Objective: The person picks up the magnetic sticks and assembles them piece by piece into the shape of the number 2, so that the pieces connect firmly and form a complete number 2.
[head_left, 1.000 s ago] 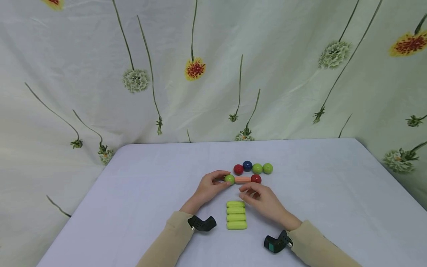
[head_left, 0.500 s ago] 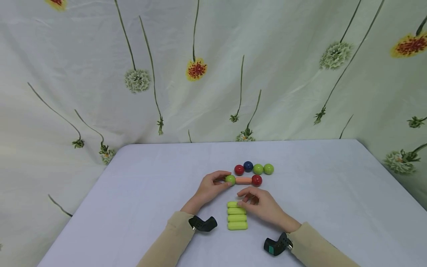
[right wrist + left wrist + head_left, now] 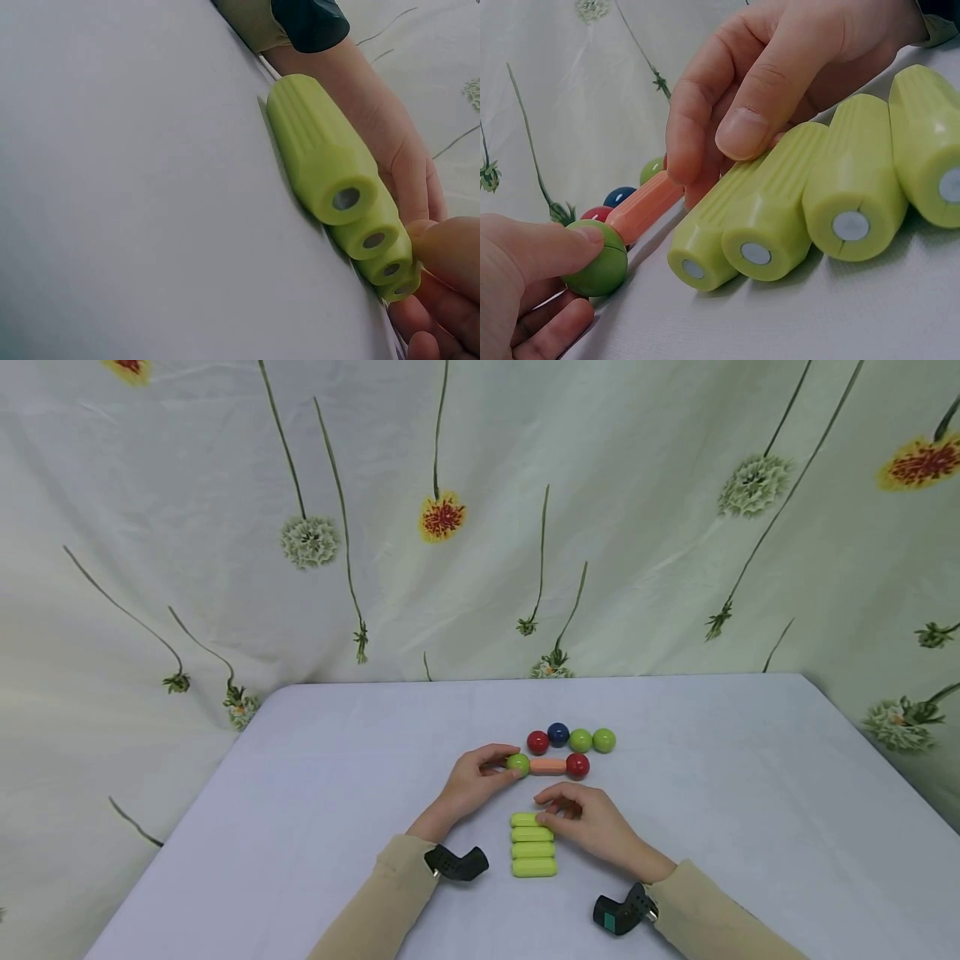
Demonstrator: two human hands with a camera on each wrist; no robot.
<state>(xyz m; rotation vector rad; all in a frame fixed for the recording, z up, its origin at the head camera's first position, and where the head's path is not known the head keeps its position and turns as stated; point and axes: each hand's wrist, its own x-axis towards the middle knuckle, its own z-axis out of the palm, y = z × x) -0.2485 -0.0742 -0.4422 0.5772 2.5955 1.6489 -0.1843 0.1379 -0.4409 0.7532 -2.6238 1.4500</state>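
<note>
My left hand [image 3: 471,783] pinches a green ball [image 3: 518,765] between thumb and fingers. An orange rod [image 3: 548,766] runs from this ball to a red ball [image 3: 577,766], the three in one line on the table. Nearer to me, several yellow-green rods [image 3: 855,176] lie side by side, round metal discs in their ends. My right hand [image 3: 592,827] is at the farthest of them, the yellow-green rod [image 3: 522,819], its thumb [image 3: 746,131] over the near side and its curled fingers beyond. The hand hides part of that rod.
Behind the orange rod stand a second red ball [image 3: 537,742], a dark blue ball [image 3: 558,734] and two more green balls, one green ball [image 3: 604,740] at the right end. A white cloth covers the table [image 3: 337,760]. A flowered curtain [image 3: 480,593] hangs behind its far edge.
My right hand has drawn back from near the red ball to the farthest yellow-green rod. The left hand keeps hold of the green ball, with the assembled line still in place.
</note>
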